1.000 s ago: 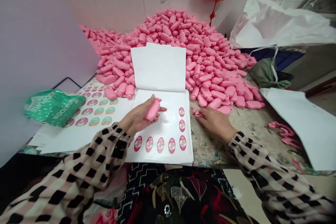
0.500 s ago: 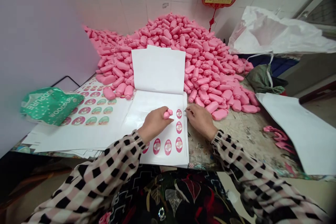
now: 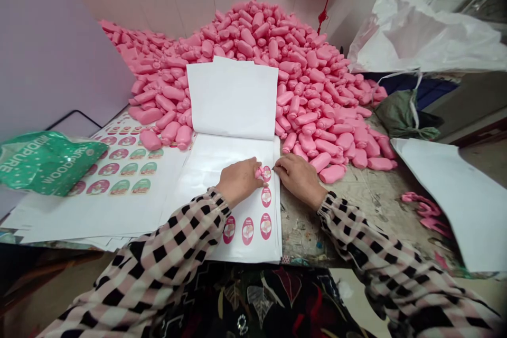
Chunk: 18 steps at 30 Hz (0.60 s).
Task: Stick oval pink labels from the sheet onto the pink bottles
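My left hand point(image 3: 240, 179) is closed around a small pink plastic bottle point(image 3: 259, 172), with only its end showing past the fingers. It is over a white sheet of stickers point(image 3: 222, 150), beside the topmost oval pink sticker point(image 3: 266, 174) of the right column. My right hand point(image 3: 303, 177) is at the sheet's right edge, thumb and forefinger pinched together. A tiny dark tip shows at those fingertips; what it belongs to is hidden. Further oval stickers point(image 3: 265, 226) run down the right side and along the bottom of the sheet.
Behind the sheet rises a large heap of pink bottles point(image 3: 309, 84), partly covered by upturned white paper point(image 3: 232, 97). Printed sticker sheets point(image 3: 130, 200) and a green bag point(image 3: 51, 163) lie left. Pink scraps point(image 3: 425, 211), white paper point(image 3: 459, 190) and a white plastic bag point(image 3: 420, 34) are right.
My left hand has brought the pink bottle rightward to the top sticker of the right column. My right hand stays pinched at the sheet's edge. The view has tilted down slightly.
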Available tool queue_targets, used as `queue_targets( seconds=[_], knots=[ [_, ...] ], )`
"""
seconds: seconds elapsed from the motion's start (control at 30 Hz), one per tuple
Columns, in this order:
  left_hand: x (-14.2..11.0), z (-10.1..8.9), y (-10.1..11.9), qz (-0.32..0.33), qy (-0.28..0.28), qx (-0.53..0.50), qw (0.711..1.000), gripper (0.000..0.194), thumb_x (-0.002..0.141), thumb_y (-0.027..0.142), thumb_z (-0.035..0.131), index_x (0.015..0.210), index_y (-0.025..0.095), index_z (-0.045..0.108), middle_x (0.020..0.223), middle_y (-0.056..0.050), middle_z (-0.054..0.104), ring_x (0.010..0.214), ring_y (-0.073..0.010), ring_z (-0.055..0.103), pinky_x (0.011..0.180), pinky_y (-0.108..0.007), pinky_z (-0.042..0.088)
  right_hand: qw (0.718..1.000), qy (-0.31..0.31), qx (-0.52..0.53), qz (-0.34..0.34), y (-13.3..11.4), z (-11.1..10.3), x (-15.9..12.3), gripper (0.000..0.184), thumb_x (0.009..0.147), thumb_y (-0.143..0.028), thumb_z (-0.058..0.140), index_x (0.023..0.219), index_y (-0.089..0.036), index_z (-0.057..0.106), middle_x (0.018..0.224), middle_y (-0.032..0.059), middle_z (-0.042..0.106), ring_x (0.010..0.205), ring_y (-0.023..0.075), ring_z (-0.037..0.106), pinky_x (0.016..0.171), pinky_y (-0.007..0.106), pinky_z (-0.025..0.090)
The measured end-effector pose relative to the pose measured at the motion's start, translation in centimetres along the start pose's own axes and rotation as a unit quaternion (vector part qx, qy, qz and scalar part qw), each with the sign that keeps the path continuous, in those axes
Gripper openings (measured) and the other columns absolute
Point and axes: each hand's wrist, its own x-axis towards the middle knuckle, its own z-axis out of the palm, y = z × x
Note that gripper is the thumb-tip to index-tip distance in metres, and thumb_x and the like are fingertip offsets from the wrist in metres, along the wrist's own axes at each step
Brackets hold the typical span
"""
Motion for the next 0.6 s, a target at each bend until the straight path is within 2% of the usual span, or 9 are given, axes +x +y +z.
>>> queue_targets(
  seconds=[0.13, 0.4, 0.6],
  knots=[
    [0.2, -0.3, 0.1, 0.009, -0.017, 0.013, 1.0, 0.042, 0.07, 0.048, 0.063, 0.107, 0.029, 0.06, 0.11, -0.004, 0.067, 0.101, -0.0258, 0.061, 0.072, -0.032, 0.043, 1.0, -0.01, 0.013, -0.006, 0.4, -0.1, 0.1, 0.025, 0.093, -0.033, 0.043, 0.093, -0.021, 0.065, 0.097, 0.0058, 0.061, 0.093, 0.0183, 0.055, 0.072, 0.028, 0.036],
    [0.1, -0.7, 0.3, 0.025, -0.029, 0.032, 0.999, 0.04, 0.072, 0.05, 0.062, 0.107, 0.031, 0.06, 0.12, -0.003, 0.063, 0.101, -0.0253, 0.061, 0.07, -0.032, 0.044, 0.994, -0.026, 0.099, -0.026, 1.2, 0.1, 0.5, 0.02, 0.09, -0.031, 0.049, 0.09, -0.02, 0.066, 0.092, 0.0034, 0.063, 0.091, 0.0162, 0.056, 0.073, 0.026, 0.037],
    [0.1, -0.5, 0.1, 0.035, -0.035, 0.04, 0.998, 0.049, 0.073, 0.052, 0.061, 0.118, 0.032, 0.056, 0.141, -0.002, 0.047, 0.112, -0.0269, 0.056, 0.08, -0.034, 0.044, 0.98, -0.016, 0.198, 0.03, 1.2, 1.1, 0.4, 0.015, 0.087, -0.03, 0.051, 0.084, -0.019, 0.062, 0.085, 0.0014, 0.063, 0.079, 0.0142, 0.056, 0.067, 0.025, 0.037]
  ],
)
